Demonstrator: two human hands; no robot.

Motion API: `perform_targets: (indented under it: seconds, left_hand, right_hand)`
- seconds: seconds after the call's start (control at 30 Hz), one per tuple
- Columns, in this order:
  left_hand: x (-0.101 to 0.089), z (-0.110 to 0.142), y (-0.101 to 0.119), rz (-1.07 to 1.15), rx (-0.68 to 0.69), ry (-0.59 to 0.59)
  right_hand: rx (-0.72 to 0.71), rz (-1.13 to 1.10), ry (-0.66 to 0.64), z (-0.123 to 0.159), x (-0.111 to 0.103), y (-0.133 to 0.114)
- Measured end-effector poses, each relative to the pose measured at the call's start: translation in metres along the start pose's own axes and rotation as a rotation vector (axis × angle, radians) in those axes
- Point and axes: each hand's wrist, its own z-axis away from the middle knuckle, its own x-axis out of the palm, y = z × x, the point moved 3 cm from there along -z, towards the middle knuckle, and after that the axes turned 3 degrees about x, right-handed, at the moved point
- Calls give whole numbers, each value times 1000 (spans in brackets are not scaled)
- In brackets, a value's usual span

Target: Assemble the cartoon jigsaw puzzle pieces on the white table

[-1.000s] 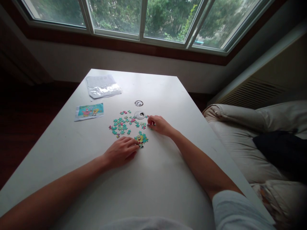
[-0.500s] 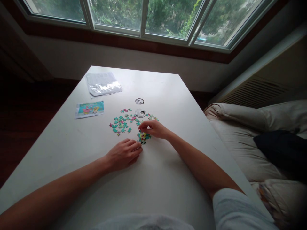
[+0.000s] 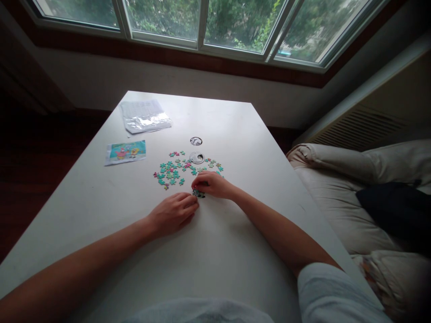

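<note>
A small joined patch of jigsaw puzzle (image 3: 199, 194) lies on the white table between my hands, mostly covered by the right one. My right hand (image 3: 213, 185) reaches over it from the right, thumb and fingers pinched on a puzzle piece at the patch's upper left; the piece is nearly hidden. At the patch's lower left edge, my left hand (image 3: 175, 210) has its fingers curled together against the joined pieces. Just beyond, loose jigsaw pieces (image 3: 173, 170), mostly green with some pink, are spread out. More loose pieces (image 3: 215, 165) lie behind my right hand.
A picture card (image 3: 126, 152) with cartoon figures lies at left on the table (image 3: 235, 251). Clear plastic bags with paper (image 3: 144, 117) rest behind it. Two round items, one whitish disc (image 3: 197, 158) and one shiny disc (image 3: 195, 141), sit past the pieces. A sofa (image 3: 323, 197) stands at right.
My right hand has shifted slightly left and toward me, now covering the yellow cartoon figure on the joined patch. My left hand has barely moved.
</note>
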Motion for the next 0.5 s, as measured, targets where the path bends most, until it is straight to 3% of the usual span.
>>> perform_targets:
  seconds: [0.5]
  left_hand:
    - [0, -1, 1, 11, -19, -25]
  right_hand:
    - [-89, 180, 34, 1, 9, -1]
